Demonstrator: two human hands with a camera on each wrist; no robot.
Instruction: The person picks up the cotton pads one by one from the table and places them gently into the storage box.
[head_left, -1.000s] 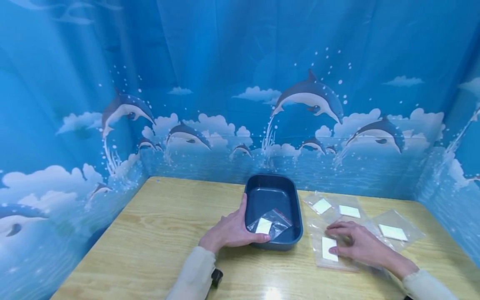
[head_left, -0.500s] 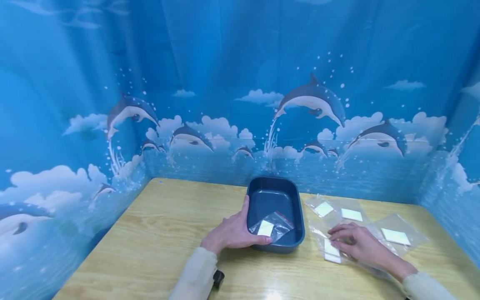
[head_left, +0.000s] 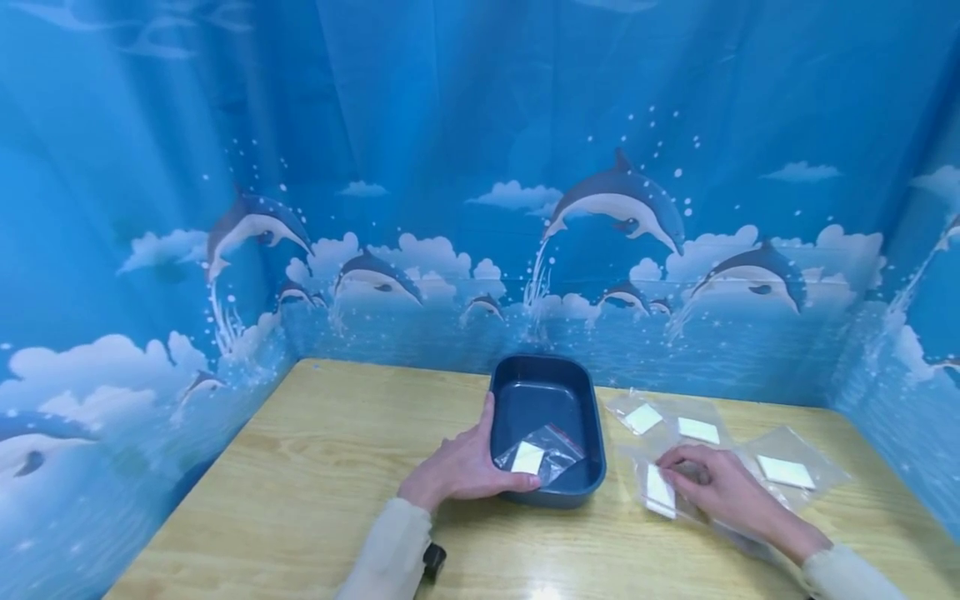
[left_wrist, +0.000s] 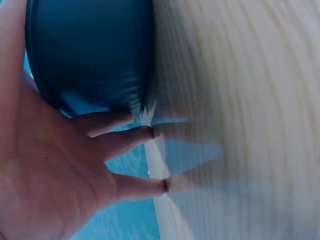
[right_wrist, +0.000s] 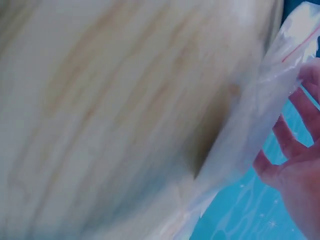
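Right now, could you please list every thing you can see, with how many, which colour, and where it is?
tray: 1, dark blue, on the table, back centre.
bag in tray: 1, clear zip bag with red seal and a white square inside, at the tray's near end.
bags on table: at least 4, clear, each with a white square, right of the tray, overlapping.
table: 1, light wood.
backdrop: blue, printed with dolphins and clouds, on three sides.
left hand: 1, cream sleeve, holds the tray's near-left rim.
right hand: 1, cream sleeve, fingers gripping the nearest bag on the table.
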